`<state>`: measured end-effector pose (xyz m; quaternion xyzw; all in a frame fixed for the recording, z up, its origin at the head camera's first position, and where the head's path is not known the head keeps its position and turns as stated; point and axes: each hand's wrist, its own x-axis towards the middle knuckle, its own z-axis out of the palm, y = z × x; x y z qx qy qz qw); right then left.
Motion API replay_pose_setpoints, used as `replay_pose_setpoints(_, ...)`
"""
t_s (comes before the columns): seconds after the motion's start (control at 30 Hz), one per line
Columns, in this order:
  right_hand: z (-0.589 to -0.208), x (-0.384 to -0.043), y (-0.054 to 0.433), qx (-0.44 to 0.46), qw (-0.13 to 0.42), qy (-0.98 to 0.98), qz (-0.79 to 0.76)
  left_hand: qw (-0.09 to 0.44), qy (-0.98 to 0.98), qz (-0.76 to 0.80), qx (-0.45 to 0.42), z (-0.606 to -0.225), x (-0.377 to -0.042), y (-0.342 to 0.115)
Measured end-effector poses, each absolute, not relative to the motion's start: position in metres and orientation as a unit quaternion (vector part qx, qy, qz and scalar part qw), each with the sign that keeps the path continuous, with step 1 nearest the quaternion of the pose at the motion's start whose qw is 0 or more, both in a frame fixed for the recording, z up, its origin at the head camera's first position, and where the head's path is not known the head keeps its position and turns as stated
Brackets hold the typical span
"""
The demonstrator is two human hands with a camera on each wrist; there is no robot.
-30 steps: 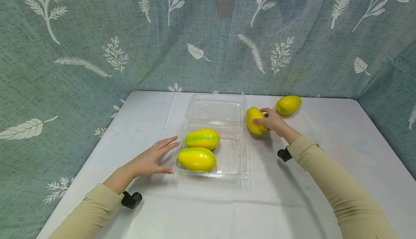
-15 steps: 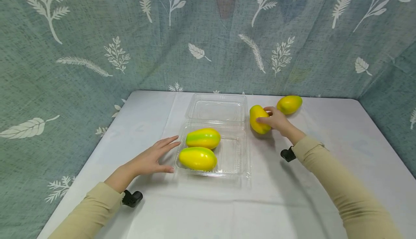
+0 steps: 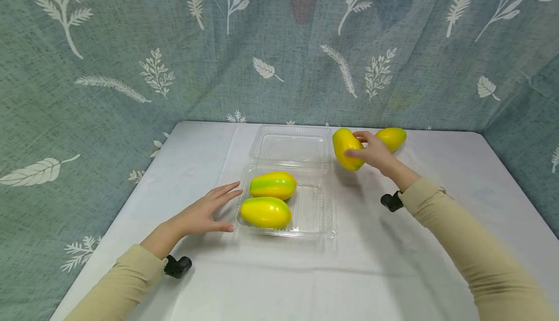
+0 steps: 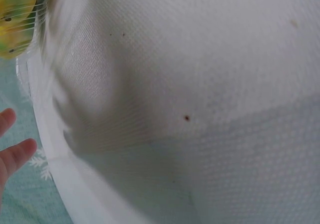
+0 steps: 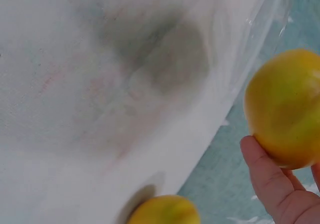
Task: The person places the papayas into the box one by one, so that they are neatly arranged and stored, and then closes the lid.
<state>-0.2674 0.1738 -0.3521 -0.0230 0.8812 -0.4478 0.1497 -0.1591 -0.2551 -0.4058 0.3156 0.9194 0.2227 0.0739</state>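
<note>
My right hand (image 3: 373,152) grips a yellow mango (image 3: 347,149) between thumb and fingers, raised over the table with a shadow below it. The right wrist view shows the held mango (image 5: 287,109) from its rounded end, with a thumb or finger along its side. Another mango (image 3: 391,139) lies just behind that hand, partly covered by it. Two yellow-green mangoes, a rear one (image 3: 272,185) and a front one (image 3: 266,213), lie side by side in the left part of a clear plastic clamshell box (image 3: 311,209). My left hand (image 3: 203,213) is spread beside the box's left edge, holding nothing.
The box's clear lid (image 3: 291,145) lies folded back toward the far table edge. A white cloth covers the table (image 3: 279,282). Behind hangs a grey-green curtain (image 3: 297,59) with white leaf prints.
The right hand has shifted slightly right, then raised the gripped mango up and away from me. It now overlaps the mango behind. The left hand and box stay still.
</note>
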Motion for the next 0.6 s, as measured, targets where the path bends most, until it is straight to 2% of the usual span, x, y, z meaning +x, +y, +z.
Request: replay_pose_setpoints(0.6,-0.341,-0.251,0.158,-0.103,0.134,0.894,-0.416,0.071,0.919,0.220,0.318,-0.407,-0.160,-0.256)
